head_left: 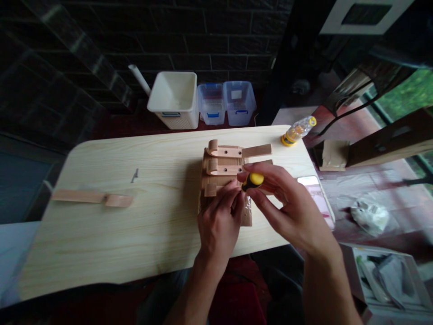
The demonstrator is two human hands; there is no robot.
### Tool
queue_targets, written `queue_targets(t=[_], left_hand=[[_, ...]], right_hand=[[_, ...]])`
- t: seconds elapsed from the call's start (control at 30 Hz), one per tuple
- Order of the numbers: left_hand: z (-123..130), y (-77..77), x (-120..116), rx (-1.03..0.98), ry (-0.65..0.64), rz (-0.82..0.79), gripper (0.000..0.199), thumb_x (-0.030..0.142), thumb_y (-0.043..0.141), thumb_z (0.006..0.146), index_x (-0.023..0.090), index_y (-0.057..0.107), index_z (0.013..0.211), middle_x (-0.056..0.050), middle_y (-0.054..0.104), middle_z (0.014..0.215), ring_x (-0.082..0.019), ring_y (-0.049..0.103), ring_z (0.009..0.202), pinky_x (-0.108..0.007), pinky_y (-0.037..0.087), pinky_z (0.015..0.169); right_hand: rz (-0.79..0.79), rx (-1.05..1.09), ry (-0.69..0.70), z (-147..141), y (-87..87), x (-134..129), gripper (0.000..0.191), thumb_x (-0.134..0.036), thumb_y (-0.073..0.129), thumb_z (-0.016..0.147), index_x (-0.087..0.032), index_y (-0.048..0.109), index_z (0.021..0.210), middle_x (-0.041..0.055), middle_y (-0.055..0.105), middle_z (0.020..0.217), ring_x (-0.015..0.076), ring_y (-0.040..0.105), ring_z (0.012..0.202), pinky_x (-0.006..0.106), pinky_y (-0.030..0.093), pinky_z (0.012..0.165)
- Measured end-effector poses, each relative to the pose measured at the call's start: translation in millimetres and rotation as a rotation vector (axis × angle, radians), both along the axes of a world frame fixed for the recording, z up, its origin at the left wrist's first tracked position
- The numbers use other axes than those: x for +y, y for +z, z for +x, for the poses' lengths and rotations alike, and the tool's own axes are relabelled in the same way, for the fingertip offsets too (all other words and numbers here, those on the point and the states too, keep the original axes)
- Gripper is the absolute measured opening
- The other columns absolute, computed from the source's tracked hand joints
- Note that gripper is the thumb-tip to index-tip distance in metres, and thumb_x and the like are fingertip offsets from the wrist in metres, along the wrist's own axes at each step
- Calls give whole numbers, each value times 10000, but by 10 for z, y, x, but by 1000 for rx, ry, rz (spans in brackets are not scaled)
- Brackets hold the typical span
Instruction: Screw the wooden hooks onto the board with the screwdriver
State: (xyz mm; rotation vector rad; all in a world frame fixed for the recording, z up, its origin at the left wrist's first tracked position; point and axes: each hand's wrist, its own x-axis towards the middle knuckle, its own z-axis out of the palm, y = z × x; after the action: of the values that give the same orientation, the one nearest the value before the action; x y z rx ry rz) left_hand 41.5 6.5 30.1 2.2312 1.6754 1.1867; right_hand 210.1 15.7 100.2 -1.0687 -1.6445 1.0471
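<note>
My right hand (279, 194) is closed around a short screwdriver (254, 180) with a yellow and black handle, tilted with its tip end toward my left fingertips. My left hand (221, 214) is closed over a wooden piece (210, 189), its thumb and fingers bunched by the screwdriver tip. What those fingertips pinch is hidden. Beyond them, two similar wooden pieces with rounded ends, a far one (225, 151) and a nearer one (223, 169), lie side by side, each showing dark screw holes or heads. All rest on a brown block, perhaps cardboard (204, 205).
On the pale wooden table (152, 225) lie a jointed wooden strip (118, 200), small metal screws (135, 174) and a phone (313, 194). A clear bottle-shaped container (297, 131) with yellow ends stands at the far right corner. A white bin (176, 95) and clear tubs (239, 106) stand behind.
</note>
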Motion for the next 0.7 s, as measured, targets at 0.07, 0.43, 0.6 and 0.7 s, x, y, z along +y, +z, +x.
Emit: queue_targets(t=[0.07,0.43,0.6,0.7], left_hand=[[-4,-3,0,9,-4,1,214,266,618,1149,182,815,1152,-96,883,1240,-233,883,1023,-297,690,892],[-10,-51,-10,1,9,-14,198,289,647,1138,220,830,1169,-77,884,1245,-232,880,1033,-302,696,868],[-9,-51,-8,-4,-2,14,213,291,630,1148,201,823,1152,-89,887,1220,-235,881,1029,-318,691,904],[-7,-46,-4,0,-2,14,201,283,629,1148,207,816,1158,-80,890,1209,-224,882,1015,-305,689,867]], right_hand=[[8,4,-2,2,-1,-1,441,-179,648,1110,-386,640,1500,6,749,1531,199,728,1434,358,601,1229],[11,7,-11,10,-3,1,434,-201,651,1103,-358,651,1508,47,751,1529,235,741,1423,413,630,1216],[14,0,-27,15,-5,-1,431,-227,682,1098,-381,660,1501,34,762,1524,236,750,1417,408,627,1214],[22,-29,-41,30,29,-10,441,-278,722,1089,-388,669,1512,38,755,1547,245,748,1421,409,615,1223]])
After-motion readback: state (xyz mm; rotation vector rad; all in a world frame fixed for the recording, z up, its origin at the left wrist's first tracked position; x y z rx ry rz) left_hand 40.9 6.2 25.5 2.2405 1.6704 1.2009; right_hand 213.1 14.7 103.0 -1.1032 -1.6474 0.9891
